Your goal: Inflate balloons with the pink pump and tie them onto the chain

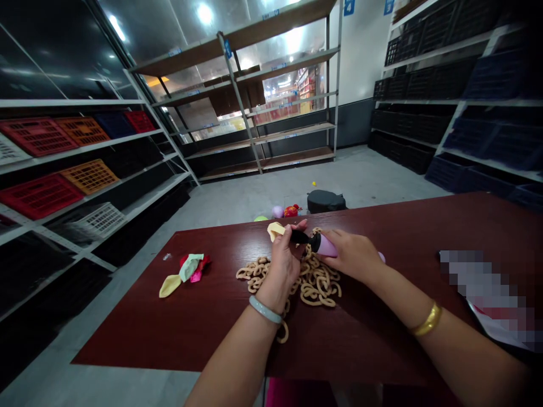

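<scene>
A purple hand balloon pump [327, 246] with a black nozzle lies across the space between my hands. My right hand [352, 253] is wrapped round its purple body, and a bit of purple shows beyond the wrist. My left hand [285, 257] pinches a limp pale yellow balloon [275, 230] at the tip of the black nozzle. The balloon's neck is partly hidden by my thumb and fingers. Below both hands a heap of tan chain links [320, 285] spreads over the table, with one strand running under my left wrist.
Several limp balloons [192, 267], yellow, mint and red-pink, lie on the left of the dark red table [139, 322]. A blurred-out flat item [487, 294] rests at the right. On the floor beyond sit a dark bag [326, 201] and a red object [292, 211]. Shelves with crates [38, 135] surround the table.
</scene>
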Tool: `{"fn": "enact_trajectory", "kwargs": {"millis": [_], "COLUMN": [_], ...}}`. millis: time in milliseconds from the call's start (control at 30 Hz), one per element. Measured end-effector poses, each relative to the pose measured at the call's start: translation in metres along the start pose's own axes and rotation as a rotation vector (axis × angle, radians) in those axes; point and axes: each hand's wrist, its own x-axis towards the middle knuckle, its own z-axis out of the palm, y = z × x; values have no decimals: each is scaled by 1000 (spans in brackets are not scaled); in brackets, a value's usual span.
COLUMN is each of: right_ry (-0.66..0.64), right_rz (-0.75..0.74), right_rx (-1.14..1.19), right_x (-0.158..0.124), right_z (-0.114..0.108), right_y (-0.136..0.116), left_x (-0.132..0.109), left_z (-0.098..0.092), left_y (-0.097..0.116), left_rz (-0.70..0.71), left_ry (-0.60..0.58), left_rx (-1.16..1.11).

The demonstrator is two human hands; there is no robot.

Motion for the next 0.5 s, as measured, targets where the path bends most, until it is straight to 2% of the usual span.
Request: {"fn": "enact_trajectory", "kwargs": {"millis": [100,233,333,500], "right_ry": [16,31,37,22], "right_rz": [-3,-15,-32,-56], "right_rx": [-1,9,12,4], "right_x": [0,0,1,0], "right_z": [1,3,4,2], "right_y": [0,-3,-7,-14], "left_x": [-2,0,3,6], "left_z": [3,2,-2,-3], "left_y": [2,13,22,23], "left_rz": [-74,-141,-112,-50], "left_ry": [3,-65,-75,11], "left_rx": [-16,-53,-110,-197]}}
